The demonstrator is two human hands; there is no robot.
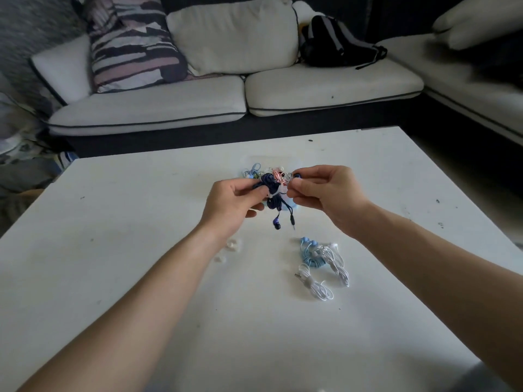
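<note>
Navy earphones (268, 181) were held up just above the table (127, 236), left hand (230, 203) curled round the coiled bundle, right hand (325, 193) pinching one end. Tangled pile (276, 173) sat right behind them, with more coiled sets (319, 260) by the right arm.

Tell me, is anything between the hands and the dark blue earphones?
Nothing visible. The left hand grips the dark blue earphones and the right hand pinches them, above the table.

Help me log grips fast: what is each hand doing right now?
Left hand: closed, gripping the coiled dark blue wired earphones.
Right hand: closed, pinching a loose end of the same earphones.
</note>
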